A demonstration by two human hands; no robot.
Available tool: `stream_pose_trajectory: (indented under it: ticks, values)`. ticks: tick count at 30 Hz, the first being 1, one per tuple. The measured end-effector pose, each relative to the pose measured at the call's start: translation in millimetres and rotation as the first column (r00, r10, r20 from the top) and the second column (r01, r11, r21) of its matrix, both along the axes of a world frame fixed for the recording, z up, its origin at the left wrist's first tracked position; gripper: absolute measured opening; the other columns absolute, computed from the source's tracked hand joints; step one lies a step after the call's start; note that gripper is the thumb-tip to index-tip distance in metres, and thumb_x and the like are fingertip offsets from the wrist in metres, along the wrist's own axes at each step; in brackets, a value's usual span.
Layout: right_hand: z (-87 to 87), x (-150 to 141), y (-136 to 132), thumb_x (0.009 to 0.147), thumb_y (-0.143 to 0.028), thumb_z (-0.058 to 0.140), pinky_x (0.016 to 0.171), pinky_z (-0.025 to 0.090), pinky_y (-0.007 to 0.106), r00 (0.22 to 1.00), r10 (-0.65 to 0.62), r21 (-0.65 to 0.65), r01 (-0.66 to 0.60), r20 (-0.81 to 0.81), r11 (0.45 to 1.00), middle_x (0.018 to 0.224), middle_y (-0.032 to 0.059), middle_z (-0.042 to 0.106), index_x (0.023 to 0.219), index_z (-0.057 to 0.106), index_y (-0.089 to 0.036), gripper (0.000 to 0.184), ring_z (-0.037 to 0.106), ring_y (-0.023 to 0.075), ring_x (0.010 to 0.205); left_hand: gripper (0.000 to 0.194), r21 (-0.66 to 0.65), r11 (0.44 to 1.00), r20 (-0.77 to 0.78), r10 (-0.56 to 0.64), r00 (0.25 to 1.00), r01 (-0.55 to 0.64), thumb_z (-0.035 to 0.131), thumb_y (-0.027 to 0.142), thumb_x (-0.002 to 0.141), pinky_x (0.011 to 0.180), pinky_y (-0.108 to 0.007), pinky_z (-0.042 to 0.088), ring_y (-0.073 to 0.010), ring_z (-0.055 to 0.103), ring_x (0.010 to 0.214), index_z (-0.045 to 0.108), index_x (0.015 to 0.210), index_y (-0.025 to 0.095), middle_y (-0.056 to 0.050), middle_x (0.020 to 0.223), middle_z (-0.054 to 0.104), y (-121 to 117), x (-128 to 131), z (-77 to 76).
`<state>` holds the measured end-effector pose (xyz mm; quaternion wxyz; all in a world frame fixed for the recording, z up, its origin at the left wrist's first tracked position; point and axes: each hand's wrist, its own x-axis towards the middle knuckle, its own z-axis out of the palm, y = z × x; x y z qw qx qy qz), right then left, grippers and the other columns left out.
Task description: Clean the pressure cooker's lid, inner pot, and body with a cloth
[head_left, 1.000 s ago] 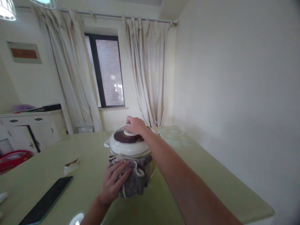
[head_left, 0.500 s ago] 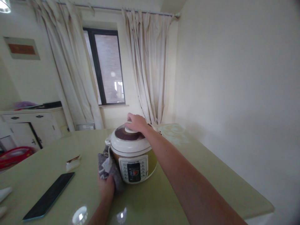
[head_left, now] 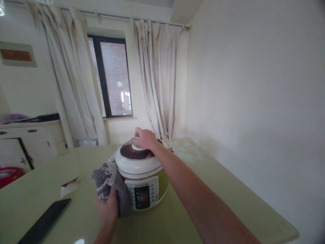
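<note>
An electric pressure cooker (head_left: 139, 169) with a white lid rim, a dark lid top and a front control panel stands on the table. My right hand (head_left: 146, 138) is closed over the knob (head_left: 137, 146) on top of its lid. At the cooker's left side my left hand (head_left: 108, 205) grips a bunched grey cloth (head_left: 122, 195) with pale markings. The cloth lies against the cooker's side wall. Part of the lid and the cooker's right side are hidden behind my right hand and forearm.
On the greenish table (head_left: 215, 200) lie a dark flat tablet-like slab (head_left: 45, 220) and a small white packet (head_left: 69, 187) at the left. Behind stand a white cabinet (head_left: 42, 142) and a red basin (head_left: 10, 176). A wall (head_left: 254, 101) borders the table's right side.
The grey cloth has shifted up and spread wider at the cooker's left side, with my left hand on it. My right hand stays on the lid knob. The view has turned slightly.
</note>
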<state>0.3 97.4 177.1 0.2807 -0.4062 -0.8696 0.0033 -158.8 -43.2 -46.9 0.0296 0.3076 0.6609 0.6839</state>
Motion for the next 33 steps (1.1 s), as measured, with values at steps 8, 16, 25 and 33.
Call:
stream_pose_trajectory:
  ticks: [8,16,25,33]
  values:
    - [2.4,0.4,0.5,0.097,-0.071,0.054,0.082,0.046,0.033,1.0,-0.011,-0.099,0.008,-0.029,0.995,0.119,0.0046,0.079,0.116,0.066,-0.029,0.047,0.072,0.0267,0.107,0.019,0.326,0.908,-0.874,0.184,0.45,0.262,0.069,0.024,0.089,0.098,-0.044,0.053,-0.0307,0.071,0.11,0.071,0.108,0.021,-0.012,0.103,0.078,-27.9,74.6,32.4]
    - [3.2,3.0,-1.9,0.1,-0.062,0.057,0.086,0.047,0.032,0.999,0.002,-0.136,-0.009,-0.048,0.991,0.123,0.0041,0.078,0.118,0.066,-0.029,0.039,0.072,0.0261,0.111,0.029,0.011,0.921,-0.999,0.027,-0.036,0.39,0.051,0.017,0.102,0.113,-0.04,0.041,-0.0221,0.069,0.115,0.076,0.118,0.021,-0.006,0.115,0.082,-20.5,114.4,69.2]
    - [2.0,3.8,-1.4,0.101,-0.057,0.056,0.086,0.047,0.032,1.0,-0.01,-0.105,0.008,-0.016,0.994,0.125,0.0047,0.078,0.121,0.065,-0.029,0.036,0.071,0.0249,0.113,0.025,-0.447,0.866,-0.817,-0.292,-0.497,0.226,0.06,0.025,0.102,0.091,-0.043,0.053,-0.0244,0.074,0.093,0.084,0.096,0.022,-0.01,0.096,0.083,4.5,153.0,-7.4]
    - [3.8,2.8,-0.8,0.102,-0.061,0.054,0.086,0.046,0.033,1.0,0.009,-0.094,-0.01,-0.008,0.996,0.125,0.0075,0.078,0.119,0.064,-0.026,0.04,0.071,0.0262,0.112,0.041,-0.368,0.872,-0.915,-0.278,-0.292,0.322,0.05,0.012,0.101,0.113,-0.046,0.052,-0.0264,0.066,0.135,0.074,0.134,0.018,-0.011,0.141,0.074,26.9,163.5,49.1]
